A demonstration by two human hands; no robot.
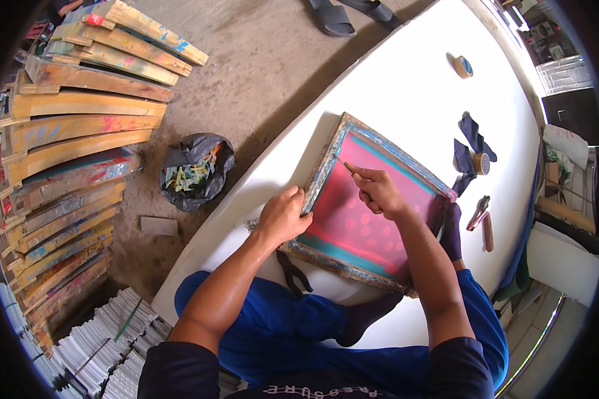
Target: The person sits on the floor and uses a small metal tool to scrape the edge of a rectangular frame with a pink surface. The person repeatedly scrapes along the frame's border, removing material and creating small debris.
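Observation:
A silk-screen printing frame lies tilted across the white surface at my legs. Its wooden sides are stained with paint, and pink mesh with pale round spots is stretched inside. My left hand is wrapped over the left side of the frame. In my closed right hand is a thin pointed tool, its tip at the inner edge of that left side; its exact kind is hard to make out. Black-handled pliers rest beside the near left corner, close to my leg.
Tape rolls, dark cloth pieces and a red-handled tool lie right of the frame on the white surface. Leftward on the floor stand a black bag of scraps and a row of wooden frames. Sandals lie beyond.

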